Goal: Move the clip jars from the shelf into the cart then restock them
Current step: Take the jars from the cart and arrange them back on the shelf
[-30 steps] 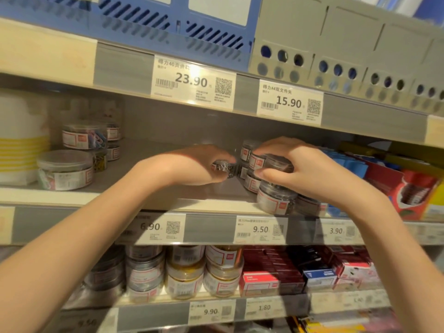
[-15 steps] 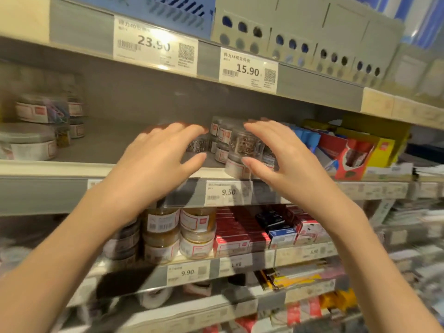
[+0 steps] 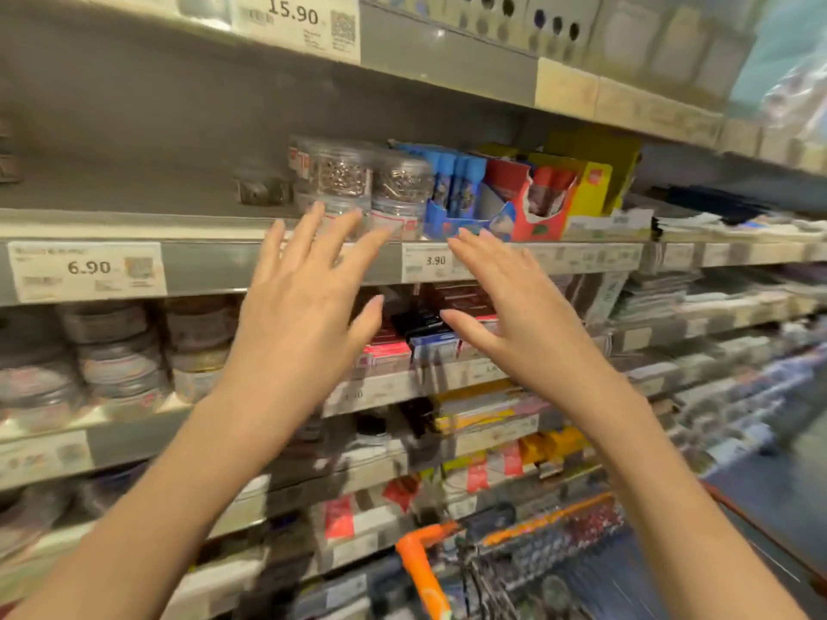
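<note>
Clear round clip jars [image 3: 358, 181] stand stacked in two layers on the grey shelf [image 3: 201, 257], full of silver clips. A small lone jar [image 3: 259, 190] sits just left of them, further back. My left hand [image 3: 304, 302] hovers in front of the shelf edge below the jars, fingers spread, holding nothing. My right hand [image 3: 514, 302] is beside it with straight fingers, also holding nothing. The cart [image 3: 514, 561], with an orange handle and wire basket, is at the bottom, blurred.
Blue and red stationery boxes [image 3: 496, 194] stand right of the jars. Price tags [image 3: 87, 270] line the shelf edge. Larger tubs [image 3: 116, 355] and small red and blue boxes [image 3: 416, 342] fill the shelf below. Stacked paper goods [image 3: 716, 302] lie to the right.
Both hands let go of the stacked jars and drew back from the shelf, fingers spreading. The view swung down and right, bringing the cart into sight.
</note>
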A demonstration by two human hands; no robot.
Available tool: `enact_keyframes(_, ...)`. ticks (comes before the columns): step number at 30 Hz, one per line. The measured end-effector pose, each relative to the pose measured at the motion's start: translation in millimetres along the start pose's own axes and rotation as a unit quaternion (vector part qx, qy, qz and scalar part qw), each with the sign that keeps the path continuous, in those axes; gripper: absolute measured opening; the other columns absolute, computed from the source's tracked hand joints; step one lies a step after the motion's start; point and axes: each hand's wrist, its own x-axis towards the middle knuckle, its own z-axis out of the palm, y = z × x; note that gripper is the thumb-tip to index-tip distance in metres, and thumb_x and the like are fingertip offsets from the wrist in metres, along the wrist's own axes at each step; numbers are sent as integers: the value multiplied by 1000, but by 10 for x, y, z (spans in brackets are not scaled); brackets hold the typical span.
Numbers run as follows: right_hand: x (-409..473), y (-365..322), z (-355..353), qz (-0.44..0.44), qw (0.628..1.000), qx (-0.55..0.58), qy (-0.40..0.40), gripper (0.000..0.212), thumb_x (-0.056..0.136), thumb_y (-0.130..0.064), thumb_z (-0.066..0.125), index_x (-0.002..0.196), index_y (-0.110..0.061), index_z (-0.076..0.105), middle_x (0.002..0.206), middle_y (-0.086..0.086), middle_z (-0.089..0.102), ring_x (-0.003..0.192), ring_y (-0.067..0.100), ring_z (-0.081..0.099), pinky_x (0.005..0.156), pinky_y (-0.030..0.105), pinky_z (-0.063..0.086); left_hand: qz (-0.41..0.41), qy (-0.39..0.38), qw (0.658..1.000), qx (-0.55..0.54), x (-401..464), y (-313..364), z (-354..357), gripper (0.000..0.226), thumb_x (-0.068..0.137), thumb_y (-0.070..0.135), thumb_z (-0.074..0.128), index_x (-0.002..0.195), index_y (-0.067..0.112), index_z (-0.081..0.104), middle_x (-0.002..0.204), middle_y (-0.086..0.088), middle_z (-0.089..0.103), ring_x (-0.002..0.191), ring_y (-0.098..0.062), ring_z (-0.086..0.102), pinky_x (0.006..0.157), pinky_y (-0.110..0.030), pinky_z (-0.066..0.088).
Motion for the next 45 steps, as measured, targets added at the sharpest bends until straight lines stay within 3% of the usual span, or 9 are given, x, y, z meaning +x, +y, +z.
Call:
enact_keyframes(4, -500, 295, 36, 33, 999, -25, -29, 67, 93, -44, 50, 150, -20, 22, 157, -4, 18, 145, 9, 7, 115, 32, -3, 26, -27, 999, -28, -138, 463, 293, 57, 81, 33, 51, 136, 18, 48, 140, -11, 47, 134, -36, 37, 108, -54, 25)
enact_keyframes(11, -1475, 739, -5, 122, 988, -42, -90, 70, 93, -45, 49, 150, -21, 17, 158, -4, 13, 146, 12, 4, 118, 40, 1, 82, -94, 988, -91, -364, 1321, 781, 57, 83, 28, 66, 137, 19, 48, 142, -11, 46, 136, -36, 34, 110, -55, 21)
enact_keyframes(16, -2081, 1012, 31, 195, 971, -48, -128, 69, 94, -46, 47, 151, -20, 16, 159, -3, 8, 146, 14, 2, 118, 42, 0, 129, -130, 976, -117, -535, 1837, 1114, 59, 79, 24, 72, 134, 17, 51, 140, -14, 48, 131, -40, 40, 107, -57, 27)
enact_keyframes(23, -2750, 1344, 231, 290, 941, -51, -167, 69, 94, -48, 43, 151, -20, 15, 159, -1, 8, 146, 14, 2, 119, 44, 2, 183, -172, 956, -152, -655, 2334, 1634, 50, 80, 26, 62, 129, 15, 55, 134, -16, 53, 129, -41, 43, 105, -58, 30)
enact_keyframes(28, -3068, 1556, 501, 352, 918, -50, -175, 68, 95, -46, 46, 151, -19, 18, 158, -1, 11, 146, 15, 5, 118, 45, 1, 218, -220, 929, -201, -712, 2657, 2171, 49, 82, 24, 62, 130, 15, 54, 139, -15, 48, 132, -40, 39, 108, -57, 25)
enact_keyframes(33, -3311, 1837, 877, 420, 875, -42, -236, 70, 96, -46, 43, 151, -19, 10, 159, -2, 6, 146, 15, 1, 119, 46, 1, 242, -328, 888, -211, -772, 2972, 2851, 57, 96, 31, 47, 148, 26, 25, 157, 0, 18, 145, -23, 10, 116, -43, 2)
enact_keyframes(39, -3609, 2100, 1333, 498, 824, -2, -271, 67, 97, -46, 40, 152, -21, 10, 159, -4, 7, 146, 13, 3, 117, 40, -3, 275, -401, 843, -231, -927, 3179, 3621, 62, 95, 32, 48, 149, 22, 20, 155, -4, 23, 145, -25, 11, 118, -45, 7)
enact_keyframes(45, -3891, 2232, 1760, 545, 787, 28, -287, 68, 96, -44, 43, 151, -20, 12, 158, -3, 12, 146, 13, 9, 117, 42, 2, 317, -438, 809, -231, -1142, 3343, 4178, 63, 94, 30, 49, 149, 18, 21, 151, -4, 30, 141, -24, 22, 117, -46, 13)
